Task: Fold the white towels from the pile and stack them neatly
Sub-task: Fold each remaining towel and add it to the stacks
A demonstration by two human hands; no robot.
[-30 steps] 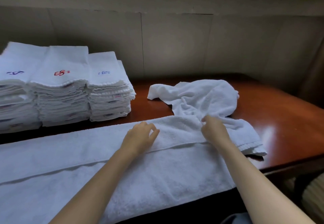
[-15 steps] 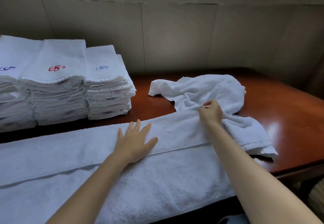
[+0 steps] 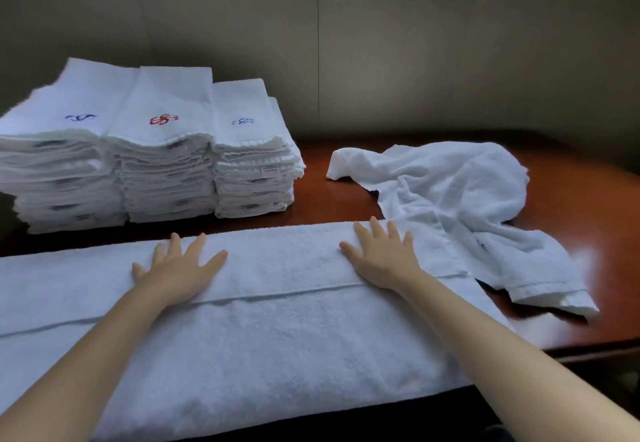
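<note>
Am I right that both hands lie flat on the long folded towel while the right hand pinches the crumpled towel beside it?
Not quite. The head view shows the right hand open and flat on the long folded towel, like the left hand. The crumpled towel lies untouched beside it.

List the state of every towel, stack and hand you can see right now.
Long towel: spread flat across the table, far edge folded toward the person.
Crumpled towel: unfolded, bunched up, partly overlapping the long towel's right end.
Stacks: three side by side, folded, embroidered marks on top.
Left hand: fingers spread, pressing the folded layer.
Right hand: fingers spread, pressing the folded layer.
</note>
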